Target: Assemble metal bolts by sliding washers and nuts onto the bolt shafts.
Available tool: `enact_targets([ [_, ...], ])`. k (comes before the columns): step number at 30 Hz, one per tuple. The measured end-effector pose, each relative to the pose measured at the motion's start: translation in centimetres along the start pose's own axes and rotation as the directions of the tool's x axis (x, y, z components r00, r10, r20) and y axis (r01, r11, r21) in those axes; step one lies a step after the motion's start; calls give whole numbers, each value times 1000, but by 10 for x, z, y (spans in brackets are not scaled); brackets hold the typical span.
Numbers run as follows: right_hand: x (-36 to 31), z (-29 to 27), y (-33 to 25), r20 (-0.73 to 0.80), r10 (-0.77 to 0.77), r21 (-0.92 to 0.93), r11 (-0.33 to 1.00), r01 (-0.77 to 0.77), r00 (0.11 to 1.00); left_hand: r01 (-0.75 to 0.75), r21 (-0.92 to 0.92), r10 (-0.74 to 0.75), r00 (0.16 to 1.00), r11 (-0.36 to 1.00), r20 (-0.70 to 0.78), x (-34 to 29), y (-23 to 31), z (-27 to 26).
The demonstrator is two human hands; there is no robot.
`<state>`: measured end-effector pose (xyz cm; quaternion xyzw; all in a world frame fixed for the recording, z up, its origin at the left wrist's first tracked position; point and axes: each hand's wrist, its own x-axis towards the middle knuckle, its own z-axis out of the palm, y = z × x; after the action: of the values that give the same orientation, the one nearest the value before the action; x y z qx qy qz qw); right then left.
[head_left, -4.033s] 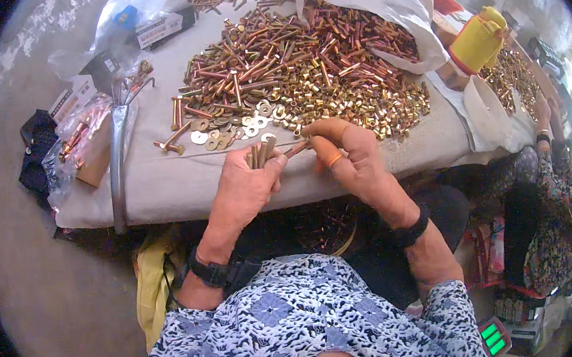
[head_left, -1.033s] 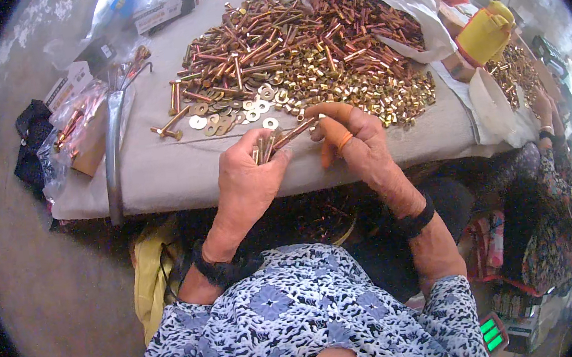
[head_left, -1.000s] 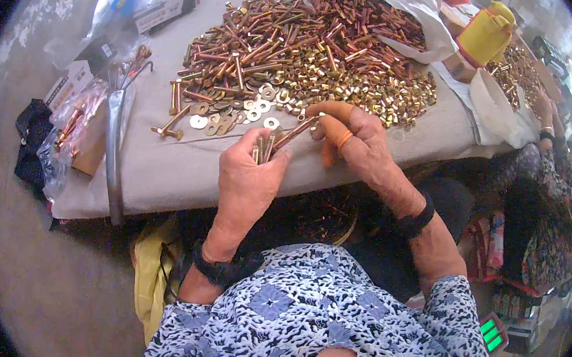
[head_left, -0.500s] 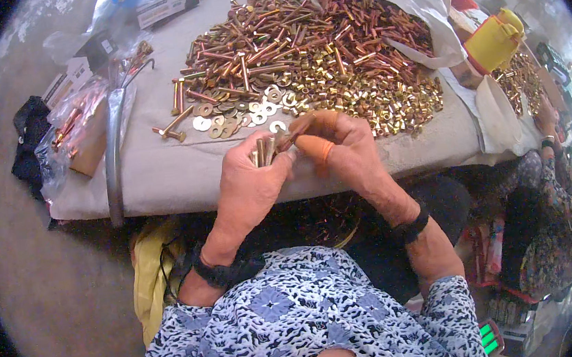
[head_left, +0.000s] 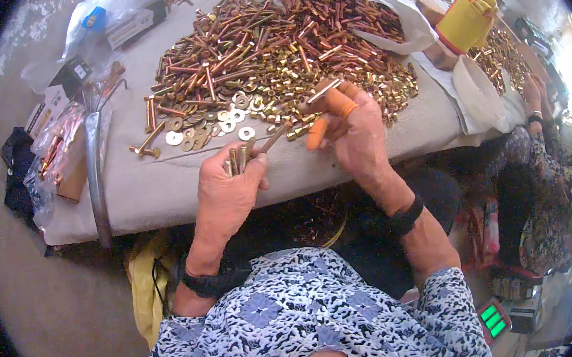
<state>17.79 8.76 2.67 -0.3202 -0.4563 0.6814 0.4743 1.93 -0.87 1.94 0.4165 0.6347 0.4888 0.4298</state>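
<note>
At the table's near edge, my left hand (head_left: pixel 226 187) is closed around several brass-coloured bolts (head_left: pixel 237 159). One longer bolt (head_left: pixel 275 138) sticks out from its thumb and fingertips toward the right. My right hand (head_left: pixel 358 130) wears orange finger covers (head_left: pixel 317 133) on the thumb and a finger. Its thumb and fingers are apart, over the near edge of a heap of small gold sleeves (head_left: pixel 387 89). I see nothing gripped in it. Flat washers (head_left: pixel 192 134) lie beyond my left hand, in front of a large pile of long bolts (head_left: pixel 218 47).
On the left, a curved grey metal bar (head_left: pixel 96 176) hangs over the table edge (head_left: pixel 145 216) beside plastic bags of bolts (head_left: pixel 57 159). A yellow container (head_left: pixel 467 20) and white sheeting (head_left: pixel 379 4) are at the right. Another person's hand (head_left: pixel 532 93) works by further parts.
My right hand has drawn away from my left, up and to the right, with its fingers parting. My left hand still holds the bolts, one now jutting out. The view has shifted slightly.
</note>
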Motion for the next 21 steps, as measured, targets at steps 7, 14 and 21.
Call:
enact_targets([
  [7,1,0,2,-22,-9,33,999,10,1000,-42,-10,42,999,999,0,2,-6,1],
  [14,-3,2,8,-47,-68,-136,989,61,997,-33,-6,33,999,999,-25,-1,-3,1],
  [21,1,-17,23,481,-637,-714,112,691,602,-106,-7,106,994,994,-11,3,-13,1],
])
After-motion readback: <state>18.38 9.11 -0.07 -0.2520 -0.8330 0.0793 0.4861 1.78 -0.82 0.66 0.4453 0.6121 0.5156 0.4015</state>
